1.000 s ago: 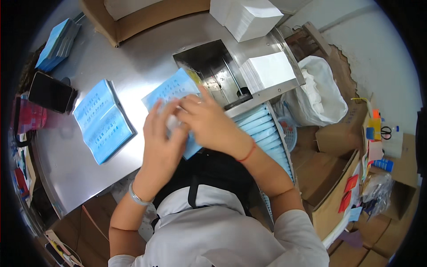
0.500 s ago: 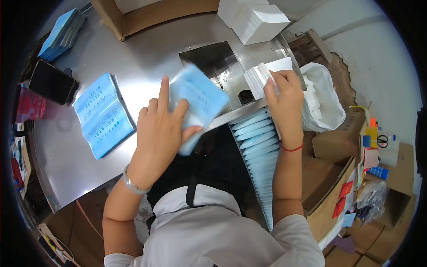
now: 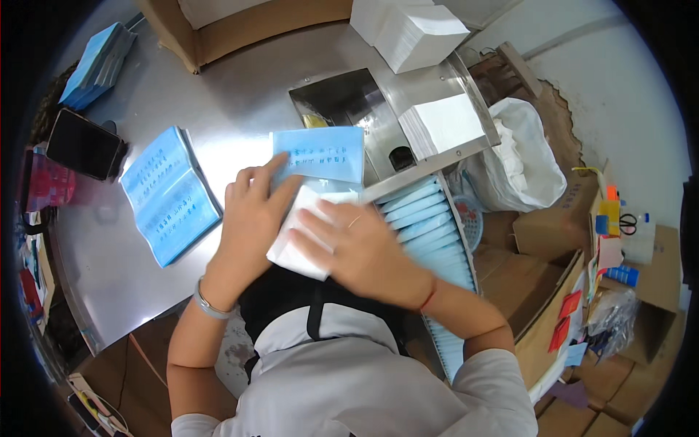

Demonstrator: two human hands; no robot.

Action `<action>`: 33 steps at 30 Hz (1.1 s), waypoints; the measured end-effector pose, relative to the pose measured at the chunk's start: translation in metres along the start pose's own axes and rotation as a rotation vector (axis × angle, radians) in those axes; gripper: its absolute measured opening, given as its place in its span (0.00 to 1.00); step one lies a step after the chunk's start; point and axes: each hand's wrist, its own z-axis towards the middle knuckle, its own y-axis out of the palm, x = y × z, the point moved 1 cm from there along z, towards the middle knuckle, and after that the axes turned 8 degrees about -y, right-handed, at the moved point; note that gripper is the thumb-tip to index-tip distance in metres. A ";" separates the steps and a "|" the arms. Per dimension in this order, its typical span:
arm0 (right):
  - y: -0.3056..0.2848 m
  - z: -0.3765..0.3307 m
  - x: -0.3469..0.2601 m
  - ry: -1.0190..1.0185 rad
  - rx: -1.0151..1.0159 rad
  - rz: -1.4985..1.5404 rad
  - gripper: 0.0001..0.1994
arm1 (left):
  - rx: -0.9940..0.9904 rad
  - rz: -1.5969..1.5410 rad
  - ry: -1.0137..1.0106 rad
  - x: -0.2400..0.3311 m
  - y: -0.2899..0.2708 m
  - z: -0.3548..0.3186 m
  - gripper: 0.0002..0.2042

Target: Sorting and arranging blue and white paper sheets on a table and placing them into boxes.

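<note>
Here, left hand grasps blue packet at near edge of table. Right hand covers white paper, grip unclear.

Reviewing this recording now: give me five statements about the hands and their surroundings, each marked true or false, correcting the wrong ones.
1. The left hand is at a blue printed packet, while the right hand looks blurred. True.

2. The right hand is holding scissors. False: its fingers are over a piece of white paper.

3. Both wrists are bare. False: the left wears a silver bangle, the right a red cord.

4. A black phone is at the left side of the metal table. True.

5. A white bag is right of the table. True.
</note>
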 end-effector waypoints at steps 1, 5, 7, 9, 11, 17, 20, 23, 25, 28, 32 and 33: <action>0.000 0.013 -0.001 -0.248 -0.374 -0.457 0.13 | -0.039 0.013 -0.053 -0.007 -0.003 0.004 0.26; 0.027 0.018 0.060 0.352 -0.161 -0.154 0.11 | -0.111 -0.338 -0.116 0.023 0.003 0.013 0.29; 0.036 0.026 0.079 0.348 -0.210 -0.232 0.09 | 0.059 -0.186 0.175 0.046 0.010 0.012 0.31; 0.032 0.037 0.108 0.256 -0.266 -0.202 0.10 | -0.097 -0.514 0.102 0.058 0.004 -0.001 0.29; 0.027 0.039 0.113 0.554 -0.271 -0.279 0.09 | -0.106 -0.567 -0.003 0.043 -0.011 -0.013 0.28; -0.042 -0.003 0.085 0.487 0.440 -0.490 0.08 | 0.399 0.506 -0.549 -0.096 -0.059 -0.069 0.18; -0.035 -0.013 0.090 0.555 0.306 -0.651 0.09 | 0.195 0.563 -0.670 -0.111 -0.073 -0.063 0.14; -0.039 -0.018 0.096 0.593 0.254 -0.636 0.09 | 0.395 0.365 -0.418 -0.065 -0.060 -0.031 0.13; -0.042 -0.017 0.100 0.584 0.270 -0.476 0.09 | 0.316 0.070 -0.216 -0.026 -0.025 -0.022 0.15; -0.071 -0.024 0.111 0.570 0.198 -0.270 0.14 | 0.176 0.002 -0.059 0.018 0.022 -0.002 0.15; -0.065 -0.009 0.077 0.239 0.167 -0.416 0.25 | 0.117 0.049 -0.025 0.014 0.014 -0.012 0.21; -0.042 0.003 0.036 0.236 0.164 -0.259 0.21 | 0.069 0.098 -0.028 0.010 0.006 -0.015 0.23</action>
